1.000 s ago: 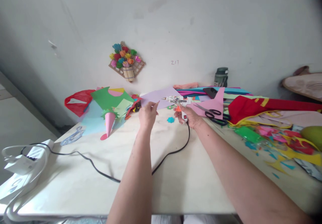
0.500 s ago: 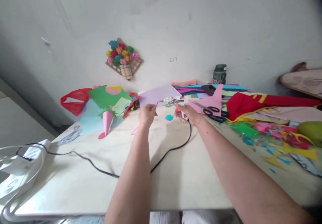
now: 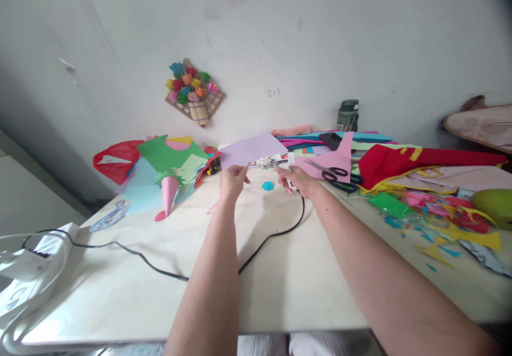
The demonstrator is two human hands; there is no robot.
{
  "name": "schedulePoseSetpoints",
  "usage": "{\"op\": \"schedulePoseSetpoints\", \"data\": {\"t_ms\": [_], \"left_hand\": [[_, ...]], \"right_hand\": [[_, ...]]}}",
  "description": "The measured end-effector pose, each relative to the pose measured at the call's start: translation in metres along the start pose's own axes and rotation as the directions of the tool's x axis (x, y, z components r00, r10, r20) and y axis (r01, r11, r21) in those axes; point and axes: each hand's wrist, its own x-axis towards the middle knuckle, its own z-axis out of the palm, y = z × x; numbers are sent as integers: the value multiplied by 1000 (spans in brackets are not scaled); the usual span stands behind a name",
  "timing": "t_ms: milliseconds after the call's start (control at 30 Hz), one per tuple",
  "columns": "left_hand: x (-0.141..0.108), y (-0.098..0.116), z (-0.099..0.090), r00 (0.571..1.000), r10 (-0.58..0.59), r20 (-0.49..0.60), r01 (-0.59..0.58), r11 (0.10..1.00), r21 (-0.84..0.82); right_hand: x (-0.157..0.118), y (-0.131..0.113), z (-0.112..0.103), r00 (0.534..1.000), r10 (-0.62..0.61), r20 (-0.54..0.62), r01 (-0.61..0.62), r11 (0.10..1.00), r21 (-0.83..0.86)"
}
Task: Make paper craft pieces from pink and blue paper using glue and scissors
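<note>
The right hand [image 3: 301, 181] grips the glue gun [image 3: 272, 161], its nozzle [image 3: 253, 164] now nearer the small piece [image 3: 248, 165] pinched by the left hand [image 3: 232, 181], apparently within working reach.

- We face a pale grey wall [image 3: 340, 36], smudged in places — the number 217 [image 3: 273, 93] is handwritten on it.
- We see a flower decoration [image 3: 194, 92] left of the writing.
- A cream table [image 3: 120, 308] stands before us — light glares near its left corner.

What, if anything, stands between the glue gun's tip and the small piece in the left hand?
Nothing visible does. The glue gun, in the right hand, has its tip close to the small piece in the left hand; contact is too small to tell.
</note>
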Motion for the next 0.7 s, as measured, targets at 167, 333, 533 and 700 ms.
{"op": "schedulePoseSetpoints", "data": {"t_ms": [167, 333, 533, 700], "left_hand": [[-1, -1, 0, 1000, -13, 11, 13, 1000, 7], [-1, 0, 0, 999, -31, 15, 31, 999, 21], [-1, -2, 0, 999, -30, 22, 29, 999, 30], [0, -2, 0, 999, -38, 3, 38, 999, 15]], "right_hand": [[1, 2, -1, 1000, -5, -16, 5, 1000, -10], [1, 2, 0, 1000, 15, -25, -14, 1000, 26], [1, 2, 0, 998, 38, -41, -36, 998, 56], [2, 2, 0, 998, 41, -42, -38, 998, 51]]}}
